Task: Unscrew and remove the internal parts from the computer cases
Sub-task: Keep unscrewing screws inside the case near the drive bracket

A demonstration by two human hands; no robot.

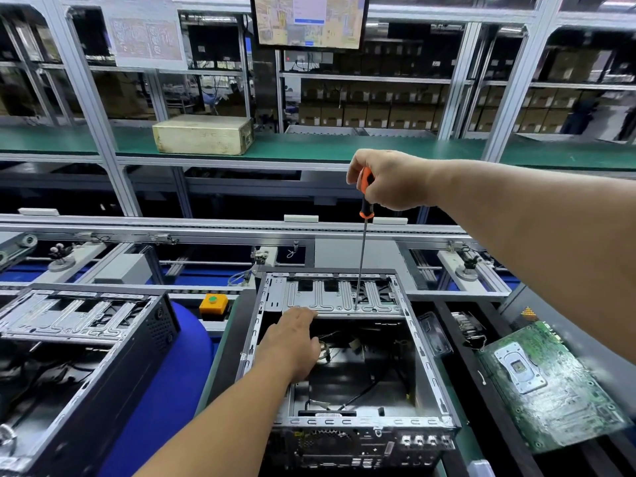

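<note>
While your right hand (389, 179) is gripping the orange handle of the long screwdriver (364, 235) from above, fingers curled tight round it, you are working the unscrewing step on the open computer case (423, 352) in front of you. The shaft is standing almost upright, and its tip is sitting down on the silver drive cage (330, 297) at the far end of the case, near the cage's front edge and toward its right side. Whether the tip is actually seated in a screw head is too small to tell.

Your left hand (292, 342) is reaching into the case with its fingers fairly straight, holding nothing; the fingertips (303, 313) are touching the near edge of the cage, well to the left of the screwdriver tip, apparently steadying it.

Judging by the bare floor of the case and the green motherboard (547, 387) lying outside on the right, the board is already out and the cage is among the parts left. Your next move is calling for downward pressure while turning, the shaft kept upright so the tip does not slip off. A second case (86, 332) is waiting to your left.
</note>
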